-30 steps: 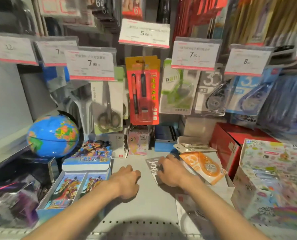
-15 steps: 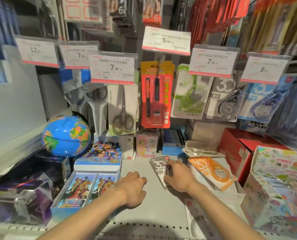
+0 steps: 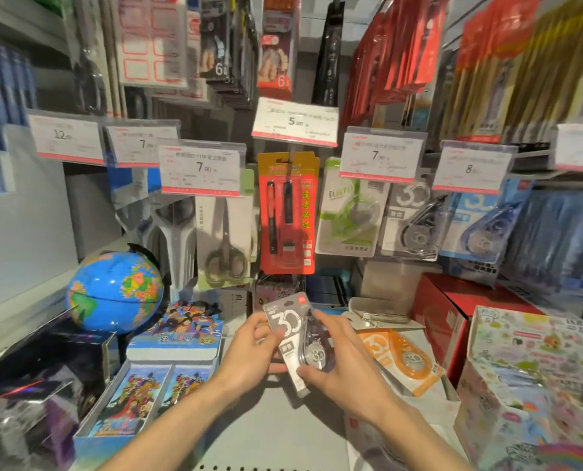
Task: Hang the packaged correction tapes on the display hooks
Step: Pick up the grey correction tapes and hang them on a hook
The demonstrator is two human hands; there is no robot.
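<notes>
A grey packaged correction tape (image 3: 292,334) marked "30" is lifted off the shelf, tilted, and held by both hands. My left hand (image 3: 249,355) grips its left edge with the thumb on the front. My right hand (image 3: 341,362) holds its right side and bottom. An orange packaged correction tape (image 3: 399,358) lies on the shelf to the right. On the hooks above hang a grey "30" correction tape pack (image 3: 412,222), a blue correction tape pack (image 3: 484,226) and a green correction tape pack (image 3: 348,212).
Price tags (image 3: 380,154) cover the hook fronts. A red pen pack (image 3: 288,212) and scissors (image 3: 225,246) hang at centre. A globe (image 3: 113,290) and card boxes (image 3: 178,338) stand at left; a red box (image 3: 453,311) and a patterned box (image 3: 528,368) at right.
The right hand lifted the grey correction tape pack off the shelf. The left hand came off the shelf and took hold of its left edge. The view tilted upward.
</notes>
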